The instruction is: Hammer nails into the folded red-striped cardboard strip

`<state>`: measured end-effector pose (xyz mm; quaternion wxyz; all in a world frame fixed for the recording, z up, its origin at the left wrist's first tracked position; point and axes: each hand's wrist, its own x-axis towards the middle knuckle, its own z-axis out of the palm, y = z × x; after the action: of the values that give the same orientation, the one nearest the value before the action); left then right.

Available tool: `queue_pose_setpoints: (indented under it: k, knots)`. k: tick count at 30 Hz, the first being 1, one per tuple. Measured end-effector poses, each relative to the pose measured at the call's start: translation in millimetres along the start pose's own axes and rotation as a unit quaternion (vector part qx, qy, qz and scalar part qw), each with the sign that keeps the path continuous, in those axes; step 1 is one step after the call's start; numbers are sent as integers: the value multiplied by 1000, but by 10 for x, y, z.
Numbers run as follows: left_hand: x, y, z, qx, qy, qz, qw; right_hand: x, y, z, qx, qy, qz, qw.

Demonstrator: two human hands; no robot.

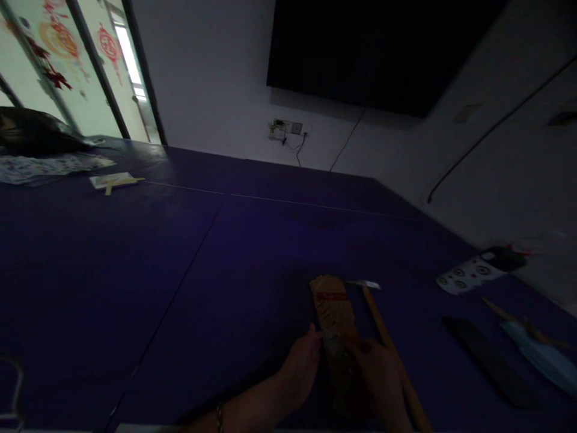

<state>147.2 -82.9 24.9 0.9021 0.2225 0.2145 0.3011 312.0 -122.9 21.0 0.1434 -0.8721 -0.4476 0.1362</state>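
A narrow brown cardboard strip (332,300) with a red printed band lies on the purple tabletop before me. Along its left side runs a row of small, thin marks or pins, too dim to identify. My left hand (303,364), wearing a bracelet, grips the strip's left edge with fingers closed. Over the right side of the strip, my right hand (378,373) has its fingers bent and pinched together; whatever is between them is hidden in the dimness. Just right of it lies a hammer (387,340) with a long wooden handle and a slim metal head.
Rightward lie a dark flat bar (489,358), a light blue face mask (541,355) and a patterned bottle (471,273) on its side. Far left are a black bag (36,132), printed sheets (49,167) and a small white packet (115,180). A wall with a screen (374,54) stands beyond.
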Motion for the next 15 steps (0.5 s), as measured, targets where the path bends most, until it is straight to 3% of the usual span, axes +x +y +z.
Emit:
queue_pose_setpoints:
  k: [9,13,15]
  knots:
    - [-80,-34,17,6,26,-10,1000,-149,80,39,26,-2,1,1000]
    - [-67,-41,41,-4,29,-7,1000,-11,225,-65,-5,15,-38,999]
    - [-68,-35,52,-15,18,4,1000,145,357,-139,-60,60,-52,995]
